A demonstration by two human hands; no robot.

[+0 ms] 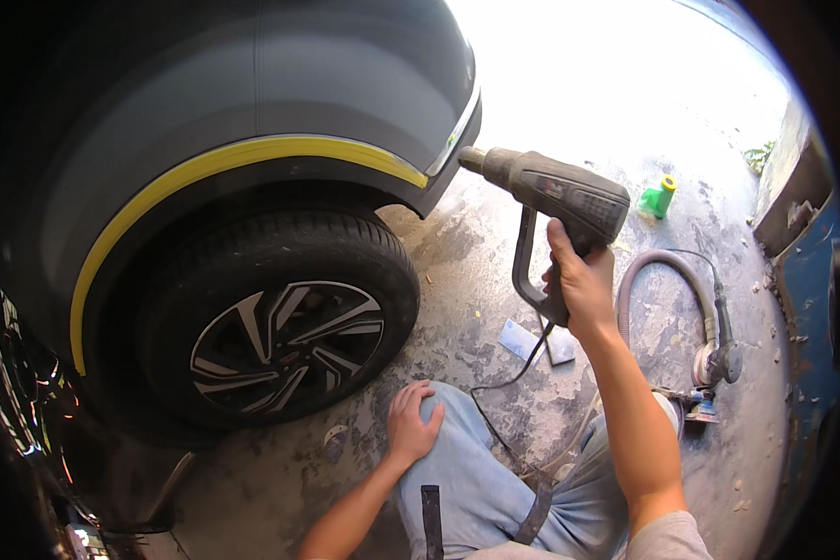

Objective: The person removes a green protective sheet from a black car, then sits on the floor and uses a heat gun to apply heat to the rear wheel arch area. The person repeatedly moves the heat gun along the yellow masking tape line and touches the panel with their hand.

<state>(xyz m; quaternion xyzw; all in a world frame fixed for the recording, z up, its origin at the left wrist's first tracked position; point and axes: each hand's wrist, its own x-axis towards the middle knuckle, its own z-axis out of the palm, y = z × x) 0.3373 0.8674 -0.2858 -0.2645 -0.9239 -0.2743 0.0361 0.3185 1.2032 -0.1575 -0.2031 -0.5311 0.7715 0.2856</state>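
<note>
My right hand (579,289) grips a black heat gun (569,201) by its handle. Its metal nozzle points left at the rear edge of a dark grey car panel (345,84), close to a pale shiny strip (455,131). A yellow band (252,149) follows the wheel arch, ending just below that strip. Under the arch is a black tyre with a two-tone alloy wheel (287,345). My left hand (415,429) rests on my jeans-clad knee, fingers lying over it with nothing visible in them. A black cord hangs from the gun to the floor.
On the stained concrete floor (457,271) lie a green-and-yellow roll (663,198), flat blocks (523,341), a sander (714,359) with a grey hose, and another tool (700,406). A blue metal object (807,299) and a low wall (779,187) stand at the right.
</note>
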